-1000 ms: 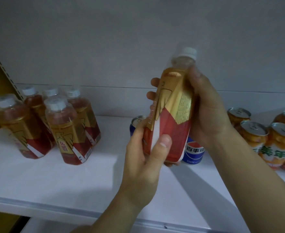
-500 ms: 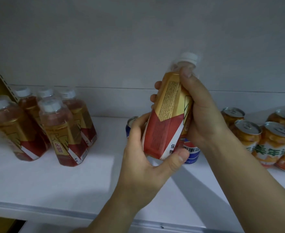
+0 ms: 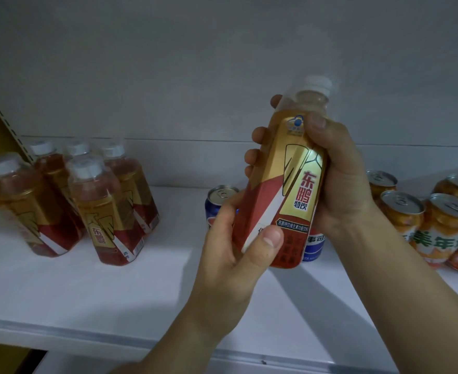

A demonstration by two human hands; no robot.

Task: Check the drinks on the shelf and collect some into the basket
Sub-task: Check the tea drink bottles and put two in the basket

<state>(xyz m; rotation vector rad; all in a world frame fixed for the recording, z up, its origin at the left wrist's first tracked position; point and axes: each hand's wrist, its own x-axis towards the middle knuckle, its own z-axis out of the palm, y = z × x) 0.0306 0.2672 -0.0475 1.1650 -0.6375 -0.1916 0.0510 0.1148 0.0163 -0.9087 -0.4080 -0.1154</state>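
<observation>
Bottle of amber drink sits in both hands at centre frame, lifted clear of the white shelf and tilted slightly, its white cap toward the upper right. My right hand wraps the upper body, thumb pressed just below the shoulder and fingertips showing round the far edge on the left. My left hand grips the lower end, thumb across the red part of the label and fingers curled behind the base. Both hands are closed firmly round it; neither has anything else.

I judge it full or nearly so, so it should feel moderately heavy for its size, with the weight low. The plastic wall looks thin and will give a little under a squeeze, and the glossy sleeve may be slick, so the label-covered middle is the place to hold, not the cap or the clear neck. One hand round the waist should be enough to carry it.

Behind it stand blue cans, partly hidden. More of the same bottles cluster at the left of the frame, and orange cans fill the right. The basket is not in view, so I cannot tell where the drop will go.
</observation>
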